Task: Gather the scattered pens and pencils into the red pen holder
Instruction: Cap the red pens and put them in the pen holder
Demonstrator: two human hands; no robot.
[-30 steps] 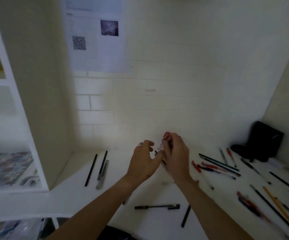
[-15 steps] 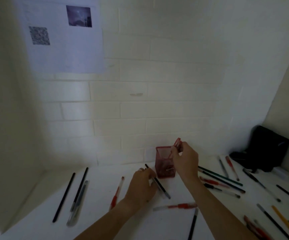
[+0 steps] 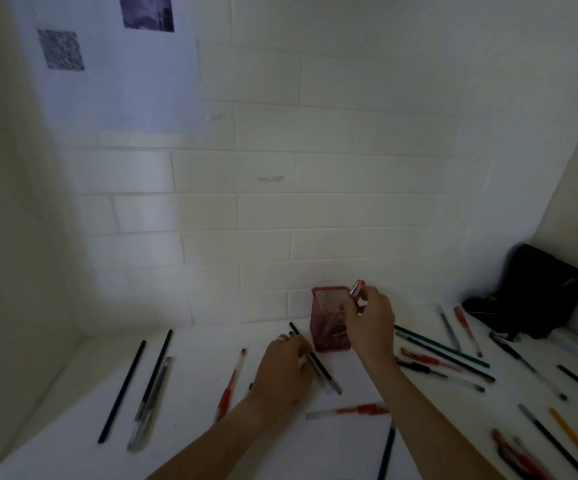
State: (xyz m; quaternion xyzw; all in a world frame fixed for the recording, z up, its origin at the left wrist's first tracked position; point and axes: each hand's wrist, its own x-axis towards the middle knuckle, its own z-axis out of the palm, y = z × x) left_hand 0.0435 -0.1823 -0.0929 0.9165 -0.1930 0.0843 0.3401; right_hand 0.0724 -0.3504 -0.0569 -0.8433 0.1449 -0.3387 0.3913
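Head view: right hand (image 3: 370, 322) pinches a red pen (image 3: 356, 288) at the rim of the red holder (image 3: 325, 329) by the wall. Left hand (image 3: 285, 367) curls around a black pen (image 3: 315, 358) on the desk (image 3: 194, 441), just left of the holder.

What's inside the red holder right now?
Through the mesh of the holder a pen tip shows low down; its pen is held over the rim by the right hand, which covers the right side. Anything else inside is unclear.

Pens (image 3: 523, 459) at bottom right blurred, cropped
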